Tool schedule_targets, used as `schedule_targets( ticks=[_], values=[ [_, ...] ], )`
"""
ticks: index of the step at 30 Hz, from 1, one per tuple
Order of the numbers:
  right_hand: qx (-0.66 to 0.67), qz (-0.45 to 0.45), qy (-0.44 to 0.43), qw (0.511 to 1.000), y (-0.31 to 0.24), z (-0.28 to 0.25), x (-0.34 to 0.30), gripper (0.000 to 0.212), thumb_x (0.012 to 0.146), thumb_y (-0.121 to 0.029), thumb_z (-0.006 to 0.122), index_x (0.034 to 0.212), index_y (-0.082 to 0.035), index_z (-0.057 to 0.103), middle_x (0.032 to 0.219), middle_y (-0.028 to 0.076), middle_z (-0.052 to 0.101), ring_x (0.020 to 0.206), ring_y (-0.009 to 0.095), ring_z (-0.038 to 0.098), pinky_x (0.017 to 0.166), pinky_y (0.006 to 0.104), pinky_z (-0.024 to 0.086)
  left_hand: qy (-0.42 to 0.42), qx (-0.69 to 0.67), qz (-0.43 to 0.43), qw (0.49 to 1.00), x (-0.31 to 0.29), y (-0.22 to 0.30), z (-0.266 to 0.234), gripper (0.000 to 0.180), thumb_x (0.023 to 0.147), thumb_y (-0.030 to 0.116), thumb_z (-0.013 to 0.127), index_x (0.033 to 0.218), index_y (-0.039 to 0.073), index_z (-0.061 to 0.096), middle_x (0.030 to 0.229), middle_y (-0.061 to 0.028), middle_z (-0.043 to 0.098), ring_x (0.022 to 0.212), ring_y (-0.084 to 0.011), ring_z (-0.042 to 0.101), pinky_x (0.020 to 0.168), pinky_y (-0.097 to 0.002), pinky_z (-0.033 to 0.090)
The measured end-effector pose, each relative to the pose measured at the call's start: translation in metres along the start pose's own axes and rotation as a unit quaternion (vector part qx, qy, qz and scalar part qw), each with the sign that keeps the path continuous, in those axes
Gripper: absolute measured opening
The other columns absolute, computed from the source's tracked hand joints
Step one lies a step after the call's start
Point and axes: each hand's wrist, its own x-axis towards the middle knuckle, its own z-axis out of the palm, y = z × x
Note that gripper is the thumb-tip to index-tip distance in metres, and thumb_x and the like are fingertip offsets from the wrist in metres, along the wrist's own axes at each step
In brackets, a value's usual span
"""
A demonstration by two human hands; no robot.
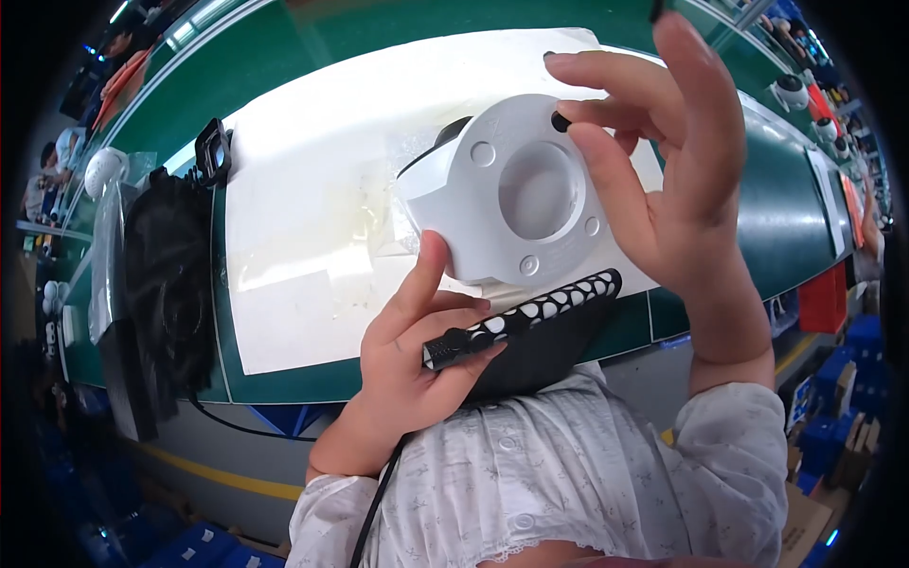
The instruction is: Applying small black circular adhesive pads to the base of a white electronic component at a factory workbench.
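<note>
My left hand [407,364] grips a white plastic housing [473,222] with its thumb on the edge. The housing has a large round opening and several small round recesses on its flat face. Between the fingers of the same hand sits a black strip [540,314] with rows of white round spots. At the housing's upper right edge, my right hand [672,151] pinches a small black round pad [561,121] between thumb and a finger. Similar black bits show at the tips of two other raised right fingers.
A white sheet [303,237] covers much of the green table [331,33]. At the left lie a black bag [170,275] and a black frame-like part [213,153], near a white domed device [104,170]. White camera-like units [789,92] stand at the far right, a red bin [822,298] below them.
</note>
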Motion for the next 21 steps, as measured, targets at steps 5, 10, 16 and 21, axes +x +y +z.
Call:
schedule_targets(
  ticks=[5,10,16,21],
  values=[
    [-0.139,-0.069,-0.131,0.979,-0.022,-0.003,0.0,0.048,0.069,0.007,0.057,0.112,-0.008,0.043,0.111,0.015,0.053,0.092,0.025,0.058,0.073,0.0277,0.048,-0.014,0.032,0.012,0.999,0.002,-0.001,0.0,0.028,0.061,-0.003,0.067,0.086,-0.002,0.055,0.127,-0.0298,0.031,0.079,-0.0232,0.062,0.07,-0.0266,0.048],
    [-0.038,0.039,-0.004,0.999,-0.012,-0.006,0.005,0.07,0.069,0.004,0.062,0.126,-0.001,0.021,0.109,0.016,0.053,0.103,0.028,0.051,0.084,0.032,0.044,0.0,0.048,-0.006,0.999,-0.001,-0.004,-0.001,0.026,0.061,-0.003,0.066,0.085,-0.002,0.058,0.127,-0.0298,0.031,0.081,-0.0226,0.062,0.07,-0.0257,0.047],
    [0.272,-0.003,-0.007,0.962,0.018,0.026,0.031,0.062,0.076,0.004,0.052,0.126,-0.001,0.017,0.084,0.008,0.052,0.081,0.013,0.053,0.088,0.0326,0.037,-0.003,0.029,-0.04,0.999,0.004,-0.002,0.003,0.023,0.061,-0.001,0.067,0.083,-0.001,0.06,0.128,-0.0261,0.031,0.09,-0.0236,0.06,0.074,-0.025,0.045],
    [0.276,-0.144,-0.006,0.95,0.028,0.047,0.026,0.06,0.076,0.003,0.053,0.126,-0.001,0.019,0.086,0.008,0.054,0.089,0.018,0.052,0.092,0.0349,0.034,0.006,0.029,-0.038,0.999,0.005,-0.007,0.003,0.023,0.061,0.0,0.067,0.083,0.0,0.06,0.13,-0.0241,0.031,0.109,-0.0276,0.049,0.079,-0.0261,0.043]
  ],
)
